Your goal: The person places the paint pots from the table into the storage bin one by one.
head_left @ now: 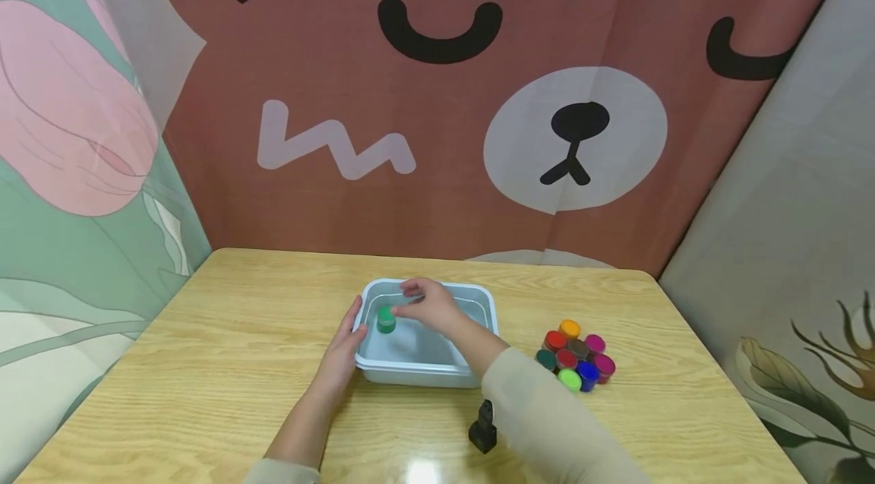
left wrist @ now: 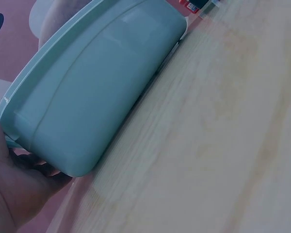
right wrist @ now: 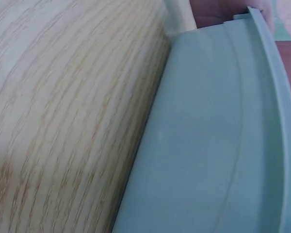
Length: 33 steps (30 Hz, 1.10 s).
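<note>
A pale blue plastic tub (head_left: 424,374) stands on the table, its side wall (left wrist: 92,92) filling much of the left wrist view. My left hand (head_left: 338,351) holds its left end, thumb at the rim and fingers along the outside. Inside, near that end, sits a small paint pot with a green lid (head_left: 386,319). My right hand (head_left: 434,308) reaches over the tub with its fingers spread, the lowest fingertips right at the green lid's edge. In the right wrist view the tub wall (right wrist: 203,126) hides the right hand's fingers.
To the right of the tub, several paint pots (head_left: 566,359) with orange, red, brown, purple, blue and green lids stand in a tight cluster. A small black device (head_left: 483,431) shows beside the right sleeve. A printed curtain (head_left: 444,203) hangs behind the wooden table (head_left: 273,302).
</note>
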Available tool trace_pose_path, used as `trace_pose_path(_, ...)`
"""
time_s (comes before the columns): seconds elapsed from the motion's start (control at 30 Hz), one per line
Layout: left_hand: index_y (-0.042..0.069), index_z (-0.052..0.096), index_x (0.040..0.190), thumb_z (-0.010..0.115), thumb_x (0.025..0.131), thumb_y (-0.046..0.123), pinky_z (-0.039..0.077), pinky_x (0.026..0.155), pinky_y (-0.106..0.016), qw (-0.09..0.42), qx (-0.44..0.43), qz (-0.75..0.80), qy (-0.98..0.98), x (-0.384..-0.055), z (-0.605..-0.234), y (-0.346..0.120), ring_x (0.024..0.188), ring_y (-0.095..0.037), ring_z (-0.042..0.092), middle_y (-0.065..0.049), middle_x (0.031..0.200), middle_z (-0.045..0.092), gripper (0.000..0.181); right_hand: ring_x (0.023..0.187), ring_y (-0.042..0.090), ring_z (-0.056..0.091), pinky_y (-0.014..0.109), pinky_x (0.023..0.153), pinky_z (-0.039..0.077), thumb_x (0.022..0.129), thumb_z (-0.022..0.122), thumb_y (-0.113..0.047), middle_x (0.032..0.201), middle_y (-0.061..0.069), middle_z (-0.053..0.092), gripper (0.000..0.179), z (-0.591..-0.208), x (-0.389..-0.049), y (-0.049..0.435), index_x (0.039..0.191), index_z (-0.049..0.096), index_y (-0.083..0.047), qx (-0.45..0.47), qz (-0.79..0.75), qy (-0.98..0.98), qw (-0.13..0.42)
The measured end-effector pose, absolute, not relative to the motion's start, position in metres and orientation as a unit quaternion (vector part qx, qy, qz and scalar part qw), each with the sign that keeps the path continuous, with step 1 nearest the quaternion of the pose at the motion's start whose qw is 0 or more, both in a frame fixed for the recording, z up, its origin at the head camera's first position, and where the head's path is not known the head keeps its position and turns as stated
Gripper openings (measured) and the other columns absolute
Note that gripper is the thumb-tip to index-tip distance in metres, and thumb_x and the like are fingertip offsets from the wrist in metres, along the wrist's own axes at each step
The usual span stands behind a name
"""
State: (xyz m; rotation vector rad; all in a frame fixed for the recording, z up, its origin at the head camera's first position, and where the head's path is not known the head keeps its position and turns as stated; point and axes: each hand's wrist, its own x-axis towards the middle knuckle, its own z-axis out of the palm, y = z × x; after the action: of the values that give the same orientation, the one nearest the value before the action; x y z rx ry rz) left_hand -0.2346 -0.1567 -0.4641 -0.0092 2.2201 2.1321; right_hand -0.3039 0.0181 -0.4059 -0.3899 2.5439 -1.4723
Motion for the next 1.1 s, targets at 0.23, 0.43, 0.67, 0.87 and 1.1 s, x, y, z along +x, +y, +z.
trace_pose_path(0.23,0.023,0.013,0.159,0.032,0.106,0.023,0.000,0.119,-0.064,0.032,-0.001,0.694,0.719,-0.234,-0.463,-0.156,0.153,-0.037,-0.004,-0.010,0.167,0.003,0.057,0.116,0.035,0.062,0.042,0.095,0.054,0.084,0.077,-0.018,0.128,0.019,0.064,0.049,-0.395,-0.295,0.032,0.128,0.060,-0.003,-0.144,-0.514,0.843,0.073)
trace_pose_path(0.43,0.021,0.012,0.159,0.032,0.105,0.022,-0.001,0.120,-0.064,0.029,0.000,0.695,0.718,-0.233,-0.463,-0.156,0.153,-0.037,-0.004,-0.009,0.167,0.003,0.057,0.118,0.029,0.060,0.041,0.095,0.053,0.084,0.077,-0.020,0.130,0.013,0.062,0.050,-0.389,-0.286,0.050,0.130,0.060,-0.009,-0.141,-0.509,0.847,0.054)
trace_pose_path(0.67,0.019,0.012,0.159,0.032,0.105,0.022,-0.002,0.120,-0.064,0.023,0.000,0.692,0.722,-0.232,-0.460,-0.157,0.153,-0.037,-0.004,-0.009,0.167,0.003,0.057,0.119,0.026,0.060,0.038,0.094,0.055,0.085,0.077,-0.020,0.131,0.008,0.062,0.049,-0.378,-0.279,0.070,0.130,0.060,-0.013,-0.126,-0.541,0.831,0.038)
trace_pose_path(0.87,0.019,0.012,0.159,0.032,0.106,0.022,-0.002,0.120,-0.064,0.026,0.002,0.693,0.721,-0.233,-0.462,-0.156,0.153,-0.038,-0.005,-0.010,0.167,0.003,0.057,0.122,0.030,0.059,0.038,0.094,0.056,0.085,0.076,-0.017,0.132,0.008,0.063,0.050,-0.371,-0.274,0.088,0.131,0.059,-0.013,-0.118,-0.563,0.818,0.027)
trace_pose_path(1.1,0.019,0.011,0.159,0.031,0.106,0.023,-0.002,0.120,-0.063,0.026,0.006,0.691,0.722,-0.235,-0.463,-0.154,0.153,-0.037,-0.005,-0.009,0.167,0.003,0.057,0.125,0.030,0.056,0.038,0.096,0.055,0.086,0.075,-0.019,0.135,0.010,0.060,0.053,-0.365,-0.268,0.111,0.135,0.055,-0.013,-0.104,-0.560,0.821,0.018)
